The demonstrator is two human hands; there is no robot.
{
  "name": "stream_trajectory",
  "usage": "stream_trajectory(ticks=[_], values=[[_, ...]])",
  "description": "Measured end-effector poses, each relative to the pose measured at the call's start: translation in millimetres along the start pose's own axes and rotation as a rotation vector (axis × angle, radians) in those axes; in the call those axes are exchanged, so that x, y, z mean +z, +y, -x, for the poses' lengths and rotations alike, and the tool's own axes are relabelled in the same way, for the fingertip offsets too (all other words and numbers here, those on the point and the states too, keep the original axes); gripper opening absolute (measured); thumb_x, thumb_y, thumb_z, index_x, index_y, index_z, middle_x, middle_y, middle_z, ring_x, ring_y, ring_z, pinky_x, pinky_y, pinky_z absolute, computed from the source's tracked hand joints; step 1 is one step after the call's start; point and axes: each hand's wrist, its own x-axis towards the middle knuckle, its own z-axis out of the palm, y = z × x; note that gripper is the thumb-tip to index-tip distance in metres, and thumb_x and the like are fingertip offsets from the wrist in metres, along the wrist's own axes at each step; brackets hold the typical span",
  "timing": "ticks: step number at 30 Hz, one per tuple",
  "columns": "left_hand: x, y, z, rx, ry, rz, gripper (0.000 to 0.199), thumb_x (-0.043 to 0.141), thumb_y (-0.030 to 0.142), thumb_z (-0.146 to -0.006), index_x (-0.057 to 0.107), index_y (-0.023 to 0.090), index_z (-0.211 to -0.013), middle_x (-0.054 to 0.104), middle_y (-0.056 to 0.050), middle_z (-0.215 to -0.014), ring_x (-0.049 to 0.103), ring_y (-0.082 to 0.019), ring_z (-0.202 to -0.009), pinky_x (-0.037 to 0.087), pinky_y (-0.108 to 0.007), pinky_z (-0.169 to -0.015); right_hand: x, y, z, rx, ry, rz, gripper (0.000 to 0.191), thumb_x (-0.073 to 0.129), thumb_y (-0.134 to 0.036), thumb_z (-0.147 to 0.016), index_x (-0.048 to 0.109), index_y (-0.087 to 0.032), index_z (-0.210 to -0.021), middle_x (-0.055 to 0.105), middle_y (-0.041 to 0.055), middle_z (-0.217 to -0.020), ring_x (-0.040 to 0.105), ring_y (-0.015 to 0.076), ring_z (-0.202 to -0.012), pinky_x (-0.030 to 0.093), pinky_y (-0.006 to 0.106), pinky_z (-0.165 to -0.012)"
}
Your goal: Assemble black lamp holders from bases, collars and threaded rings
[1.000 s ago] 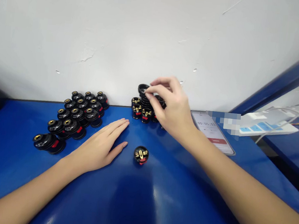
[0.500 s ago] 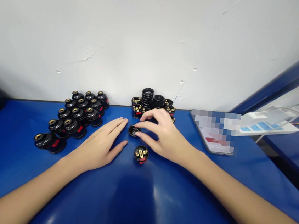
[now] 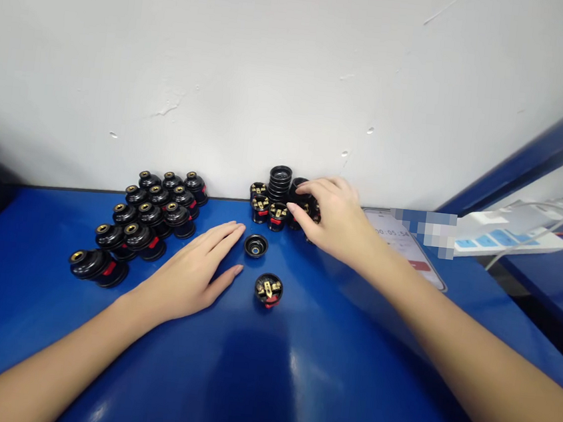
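My left hand lies flat on the blue table, fingers stretched out and holding nothing. Just right of its fingertips sits a black lamp-holder cap, hollow side up. Nearer to me stands a lamp-holder body with brass contacts on top and a red part on its side. At the back, my right hand reaches over a cluster of similar bodies, thumb and fingers apart beside a black ring. Whether its fingertips touch the ring I cannot tell. The hand hides part of the cluster.
Several assembled black lamp holders stand in rows at the left. A stack of black rings rises by the white wall. On the right lie a phone and a white power strip with cables.
My right hand has moved from the cap back and right to the cluster by the wall. The cap stays on the table, now fully visible. My left hand stays in place.
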Motion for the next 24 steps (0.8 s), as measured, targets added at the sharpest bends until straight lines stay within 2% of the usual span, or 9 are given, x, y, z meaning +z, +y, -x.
stream_trajectory(ticks=[6, 10, 14, 18, 24], values=[[0.7, -0.4, 0.3, 0.009, 0.005, -0.010, 0.067, 0.053, 0.039, -0.114, 0.030, 0.023, -0.176, 0.050, -0.017, -0.173, 0.052, -0.033, -0.160, 0.049, -0.054, -0.132, -10.7, -6.9, 0.2, -0.015, 0.008, -0.031, 0.020, 0.068, -0.031, -0.104, 0.077, -0.017, -0.115, 0.081, 0.0200, -0.124, 0.069, 0.0428, -0.123, 0.051, 0.066, -0.111], [0.8, -0.6, 0.0, 0.023, 0.010, -0.002, 0.067, 0.053, 0.039, -0.114, 0.031, 0.024, -0.176, 0.051, -0.017, -0.173, 0.052, -0.033, -0.160, 0.049, -0.055, -0.132, -32.5, -27.7, 9.9, -0.073, 0.025, -0.076, 0.018, 0.070, -0.029, -0.105, 0.077, -0.019, -0.119, 0.080, 0.0188, -0.128, 0.071, 0.0405, -0.128, 0.051, 0.066, -0.115], [0.9, -0.3, -0.3, 0.019, 0.007, 0.007, 0.066, 0.053, 0.038, -0.114, 0.032, 0.024, -0.175, 0.051, -0.016, -0.173, 0.052, -0.033, -0.160, 0.048, -0.054, -0.133, -48.2, -51.7, 33.8, -0.148, -0.047, -0.123, 0.020, 0.070, -0.026, -0.106, 0.075, -0.018, -0.124, 0.081, 0.0174, -0.127, 0.069, 0.0391, -0.134, 0.055, 0.063, -0.118], [1.3, 0.0, -0.4, 0.020, 0.007, 0.009, 0.066, 0.053, 0.038, -0.114, 0.033, 0.023, -0.175, 0.050, -0.016, -0.173, 0.052, -0.032, -0.160, 0.048, -0.052, -0.133, -41.9, -61.8, 61.6, -0.188, -0.184, -0.116, 0.029, 0.067, -0.023, -0.107, 0.072, -0.015, -0.134, 0.079, 0.0196, -0.133, 0.071, 0.0394, -0.135, 0.058, 0.065, -0.119], [-0.9, 2.2, -1.0, 0.033, 0.014, -0.001, 0.065, 0.054, 0.035, -0.114, 0.033, 0.023, -0.175, 0.051, -0.017, -0.172, 0.053, -0.032, -0.160, 0.049, -0.052, -0.133, -19.5, -51.1, 81.8, -0.177, -0.207, -0.161, 0.032, 0.065, -0.017, -0.106, 0.070, -0.016, -0.138, 0.079, 0.0189, -0.135, 0.073, 0.0376, -0.134, 0.062, 0.064, -0.115]])
